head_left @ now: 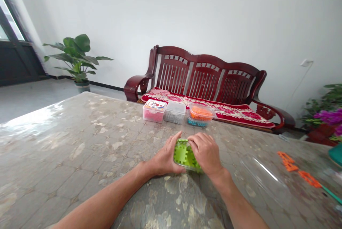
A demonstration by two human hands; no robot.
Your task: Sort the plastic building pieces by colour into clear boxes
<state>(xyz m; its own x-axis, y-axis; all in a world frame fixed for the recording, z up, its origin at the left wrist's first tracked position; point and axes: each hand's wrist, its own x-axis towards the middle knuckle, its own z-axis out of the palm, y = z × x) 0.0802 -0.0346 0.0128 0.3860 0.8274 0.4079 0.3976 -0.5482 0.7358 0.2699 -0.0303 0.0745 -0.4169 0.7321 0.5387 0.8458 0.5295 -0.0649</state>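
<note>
A clear plastic container (pixel 187 168) filled with green notched plastic pieces (pixel 182 154) sits on the table in front of me. My left hand (pixel 169 156) wraps round its left side, thumb at the near edge and fingers at the far edge. Over the right part of the container is my right hand (pixel 206 153), its fingers bent and closed on a green piece near the far rim. The right hand covers much of the contents there, and its fingertips are partly hidden. A clear lid (pixel 263 175) lies on the table to the right.
Beyond my hands stand a box of pink pieces (pixel 154 115), a box of grey pieces (pixel 175 116) and stacked boxes with orange pieces (pixel 200 112) and blue ones. Joined orange pieces (pixel 288 162) lie far right, near a teal rod (pixel 331 194). A wooden bench (pixel 204 79) stands behind the table.
</note>
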